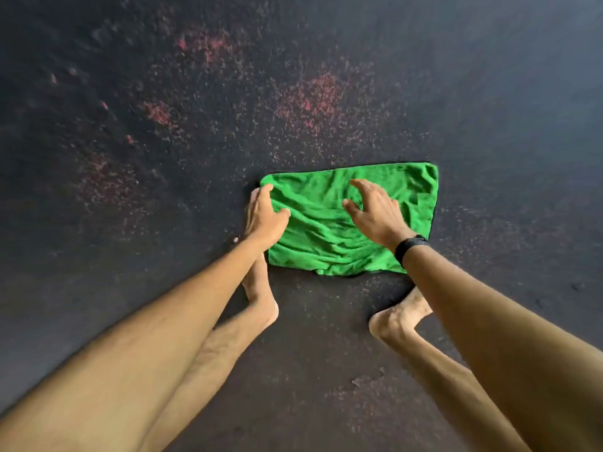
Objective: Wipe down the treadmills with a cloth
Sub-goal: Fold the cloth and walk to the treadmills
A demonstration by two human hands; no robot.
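Head view: green cloth (352, 220) lies spread and wrinkled on dark speckled floor (163, 125), just past centre toward 3 o'clock. Left hand (266, 216) at its 9 o'clock edge, fingers curled, gripping nothing visibly. Right hand (375, 210) over the middle, fingers spread and bent, contact unclear. Black wristband (409, 247) on right wrist. Bare feet at 6 o'clock.

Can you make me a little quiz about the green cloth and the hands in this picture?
1. True or false: the green cloth lies spread out on the dark speckled floor.
2. Which hand wears a dark wristband: A) left hand, B) right hand, C) both?
3. Fill in: the person's feet are ____ (bare or in shoes).

Key: 1 true. 2 B. 3 bare; the left foot is beside the cloth's left edge, and the right foot is just behind its near edge.
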